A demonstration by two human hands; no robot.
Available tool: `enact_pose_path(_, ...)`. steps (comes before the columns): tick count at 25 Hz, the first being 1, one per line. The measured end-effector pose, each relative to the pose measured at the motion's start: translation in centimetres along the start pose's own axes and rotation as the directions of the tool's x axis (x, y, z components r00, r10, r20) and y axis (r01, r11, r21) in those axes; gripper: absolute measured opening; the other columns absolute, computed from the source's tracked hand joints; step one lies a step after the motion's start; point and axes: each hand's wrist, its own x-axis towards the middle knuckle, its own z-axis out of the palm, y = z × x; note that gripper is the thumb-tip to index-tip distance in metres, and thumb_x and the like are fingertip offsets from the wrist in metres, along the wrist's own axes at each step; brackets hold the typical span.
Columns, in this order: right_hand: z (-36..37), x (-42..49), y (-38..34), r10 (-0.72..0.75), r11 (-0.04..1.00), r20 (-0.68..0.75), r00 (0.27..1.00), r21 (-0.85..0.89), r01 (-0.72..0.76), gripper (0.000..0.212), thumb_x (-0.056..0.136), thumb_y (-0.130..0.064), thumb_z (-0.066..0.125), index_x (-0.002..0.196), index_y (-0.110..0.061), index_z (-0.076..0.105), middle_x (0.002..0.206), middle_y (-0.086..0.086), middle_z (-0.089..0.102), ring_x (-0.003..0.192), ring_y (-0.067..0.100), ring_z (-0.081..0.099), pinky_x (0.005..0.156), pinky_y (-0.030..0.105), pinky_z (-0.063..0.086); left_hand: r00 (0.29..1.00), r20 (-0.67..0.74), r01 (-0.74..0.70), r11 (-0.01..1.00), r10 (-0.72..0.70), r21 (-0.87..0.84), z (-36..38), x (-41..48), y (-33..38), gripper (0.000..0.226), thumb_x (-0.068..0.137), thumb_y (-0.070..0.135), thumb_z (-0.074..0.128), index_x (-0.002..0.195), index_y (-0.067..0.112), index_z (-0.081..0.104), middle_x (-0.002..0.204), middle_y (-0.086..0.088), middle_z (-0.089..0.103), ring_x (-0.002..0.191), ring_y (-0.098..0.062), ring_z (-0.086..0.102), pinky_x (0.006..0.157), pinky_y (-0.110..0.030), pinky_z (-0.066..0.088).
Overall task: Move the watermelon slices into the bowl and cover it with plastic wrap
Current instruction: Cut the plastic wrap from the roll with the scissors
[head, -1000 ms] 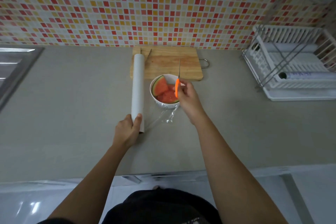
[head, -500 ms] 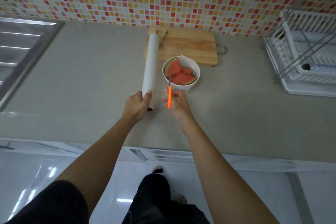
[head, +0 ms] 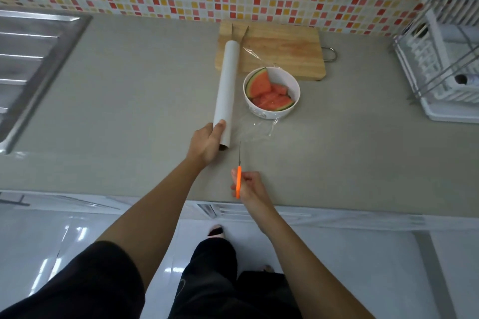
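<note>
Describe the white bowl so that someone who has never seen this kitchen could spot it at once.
Start at the wooden cutting board against the mosaic-tiled wall. The bowl stands on the grey counter at the board's near edge, just right of the long white roll of plastic wrap. It is the only round dish on the counter, and it holds red watermelon slices with green rind.

Right hand (head: 249, 187): drawn back from over the bowl (head: 292, 80) toward 6 o'clock, now near the counter's front edge.
Scissors (head: 238, 179): carried along, blades now clear of the bowl at its 7 o'clock.
Plastic wrap (head: 255, 130): a loose sheet is now seen trailing from the bowl's near side.
</note>
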Motion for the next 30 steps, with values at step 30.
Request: enact_pose_path(30, 0.6, 3.5, -1.6, -0.058, 0.996, 0.034, 0.998, 0.070, 0.056, 0.035, 0.074, -0.052, 0.060, 0.089, -0.023, 0.049, 0.072, -0.009, 0.056, 0.065, 0.001, 0.055, 0.067, 0.019, 0.047, 0.999, 0.050, -0.003, 1.000, 0.003, 0.004, 0.1, -0.3, 1.0, 0.055, 0.087, 0.058, 0.033, 0.079, 0.007, 0.054, 0.076, -0.006, 0.059, 0.075, -0.027, 0.055, 0.071, -0.039, 0.042)
